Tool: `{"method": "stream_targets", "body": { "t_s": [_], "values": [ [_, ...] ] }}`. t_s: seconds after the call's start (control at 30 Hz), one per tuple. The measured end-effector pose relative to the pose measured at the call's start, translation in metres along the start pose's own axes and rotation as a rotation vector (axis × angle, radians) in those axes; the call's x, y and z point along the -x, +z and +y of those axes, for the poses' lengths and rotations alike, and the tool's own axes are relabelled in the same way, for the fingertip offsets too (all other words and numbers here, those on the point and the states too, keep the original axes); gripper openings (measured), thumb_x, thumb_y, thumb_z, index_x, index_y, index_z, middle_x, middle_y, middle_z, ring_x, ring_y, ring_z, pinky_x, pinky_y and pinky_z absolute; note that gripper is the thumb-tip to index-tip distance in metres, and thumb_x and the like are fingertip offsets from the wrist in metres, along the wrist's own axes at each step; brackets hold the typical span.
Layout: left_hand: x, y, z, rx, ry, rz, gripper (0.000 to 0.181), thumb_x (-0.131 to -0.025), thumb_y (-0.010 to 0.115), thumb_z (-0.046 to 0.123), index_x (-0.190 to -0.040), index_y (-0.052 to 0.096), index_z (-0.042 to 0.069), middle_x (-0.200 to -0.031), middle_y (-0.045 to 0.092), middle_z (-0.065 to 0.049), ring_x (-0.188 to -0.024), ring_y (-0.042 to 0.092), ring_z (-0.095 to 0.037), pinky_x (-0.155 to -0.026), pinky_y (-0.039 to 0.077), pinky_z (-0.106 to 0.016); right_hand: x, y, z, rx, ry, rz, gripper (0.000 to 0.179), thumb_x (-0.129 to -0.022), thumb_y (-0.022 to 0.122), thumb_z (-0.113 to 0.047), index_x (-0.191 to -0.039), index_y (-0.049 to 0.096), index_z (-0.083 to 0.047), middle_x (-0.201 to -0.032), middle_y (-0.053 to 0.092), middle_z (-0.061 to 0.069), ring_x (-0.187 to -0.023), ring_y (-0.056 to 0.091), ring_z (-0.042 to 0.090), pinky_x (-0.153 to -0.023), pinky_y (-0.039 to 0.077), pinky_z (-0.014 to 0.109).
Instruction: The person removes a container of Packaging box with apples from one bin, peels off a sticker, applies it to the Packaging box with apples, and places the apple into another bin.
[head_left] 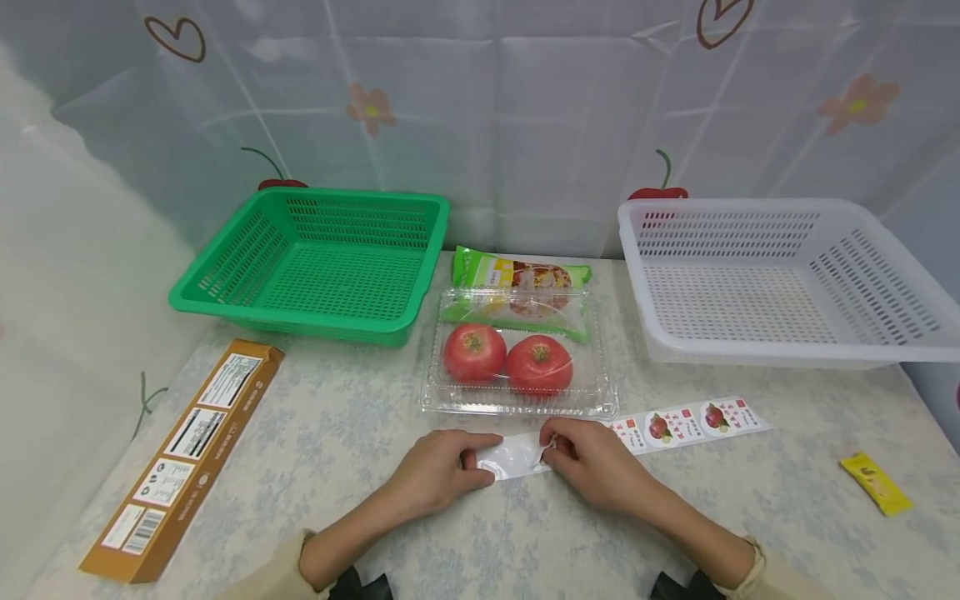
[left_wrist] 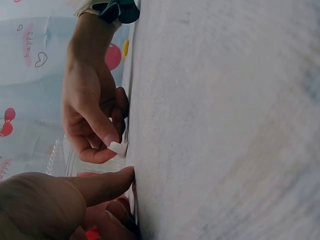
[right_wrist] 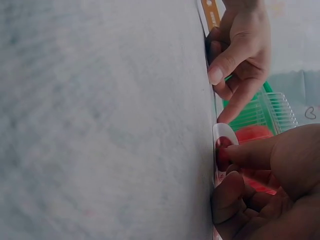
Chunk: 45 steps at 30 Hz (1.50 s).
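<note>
A strip of stickers (head_left: pixel 690 425) printed with round red fruit lies slantwise on the table, its left part bare white backing. My left hand (head_left: pixel 435 471) holds that bare end between thumb and index finger. Over the strip, my right hand (head_left: pixel 600 467) pinches a sticker (right_wrist: pixel 223 131) by its edge; its white underside (left_wrist: pixel 117 148) curls up in the left wrist view. How much of the sticker is off the backing is hidden by the fingers. Just behind the hands sits a clear plastic box (head_left: pixel 517 407) holding two tomatoes (head_left: pixel 475 353), its lid apparently down.
A green basket (head_left: pixel 315 323) stands at back left, a white basket (head_left: pixel 780 350) at back right. Behind the clear box lies a green food packet (head_left: pixel 468 265). A long brown carton (head_left: pixel 183 458) is on the left, a small yellow sachet (head_left: pixel 876 483) on the right.
</note>
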<state>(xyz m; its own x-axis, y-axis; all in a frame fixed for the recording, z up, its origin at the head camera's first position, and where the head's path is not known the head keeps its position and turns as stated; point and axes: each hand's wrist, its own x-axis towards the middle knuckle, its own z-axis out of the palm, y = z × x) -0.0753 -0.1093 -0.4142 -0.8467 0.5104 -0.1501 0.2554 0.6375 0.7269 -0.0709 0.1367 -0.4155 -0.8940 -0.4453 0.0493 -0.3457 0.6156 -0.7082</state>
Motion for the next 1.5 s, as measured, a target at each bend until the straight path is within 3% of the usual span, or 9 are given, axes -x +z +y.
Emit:
{"method": "stream_targets", "body": {
  "t_s": [0.8, 1.27, 1.3, 1.37, 1.5],
  "values": [
    [0.002, 0.001, 0.001, -0.006, 0.008, -0.003, 0.043, -0.084, 0.079, 0.013, -0.126, 0.069, 0.010, -0.062, 0.052, 0.012, -0.058, 0.046, -0.003, -0.056, 0.040, -0.023, 0.022, -0.012, 0.000, -0.104, -0.006, 0.033, 0.018, -0.086, 0.069, -0.001, -0.089, 0.065, -0.018, -0.065, 0.045, -0.014, -0.060, 0.043, 0.003, -0.055, 0.040, 0.022],
    [0.002, -0.002, 0.003, -0.016, 0.017, 0.002, 0.044, -0.084, 0.079, 0.014, -0.127, 0.068, 0.010, -0.063, 0.052, 0.011, -0.057, 0.046, -0.004, -0.055, 0.040, -0.024, 0.036, -0.032, 0.005, -0.080, -0.008, 0.052, 0.025, -0.086, 0.067, 0.004, -0.089, 0.065, -0.021, -0.066, 0.047, -0.015, -0.061, 0.047, 0.003, -0.056, 0.042, 0.023],
    [0.002, -0.002, 0.003, -0.016, 0.018, 0.002, 0.045, -0.084, 0.079, 0.014, -0.127, 0.068, 0.010, -0.063, 0.052, 0.011, -0.057, 0.046, -0.004, -0.055, 0.040, -0.024, 0.038, -0.034, 0.005, -0.078, -0.003, 0.054, 0.025, -0.087, 0.067, 0.003, -0.090, 0.065, -0.022, -0.067, 0.047, -0.015, -0.062, 0.047, 0.004, -0.057, 0.042, 0.024],
    [0.002, -0.002, 0.004, -0.017, 0.018, 0.002, 0.045, -0.084, 0.079, 0.014, -0.127, 0.068, 0.011, -0.063, 0.052, 0.010, -0.058, 0.046, -0.004, -0.055, 0.040, -0.025, 0.040, -0.037, 0.005, -0.076, -0.004, 0.069, 0.027, -0.087, 0.067, 0.003, -0.089, 0.065, -0.023, -0.067, 0.047, -0.016, -0.062, 0.048, 0.004, -0.075, 0.046, 0.034],
    [0.002, -0.002, 0.004, -0.020, 0.014, 0.002, 0.045, -0.084, 0.079, 0.014, -0.127, 0.068, 0.011, -0.063, 0.052, 0.010, -0.058, 0.046, -0.004, -0.055, 0.040, -0.025, 0.041, -0.042, 0.005, -0.076, -0.054, 0.102, 0.029, -0.086, 0.070, 0.003, -0.089, 0.065, -0.025, -0.068, 0.049, -0.017, -0.063, 0.049, 0.004, -0.076, 0.045, 0.035]
  ]
}}
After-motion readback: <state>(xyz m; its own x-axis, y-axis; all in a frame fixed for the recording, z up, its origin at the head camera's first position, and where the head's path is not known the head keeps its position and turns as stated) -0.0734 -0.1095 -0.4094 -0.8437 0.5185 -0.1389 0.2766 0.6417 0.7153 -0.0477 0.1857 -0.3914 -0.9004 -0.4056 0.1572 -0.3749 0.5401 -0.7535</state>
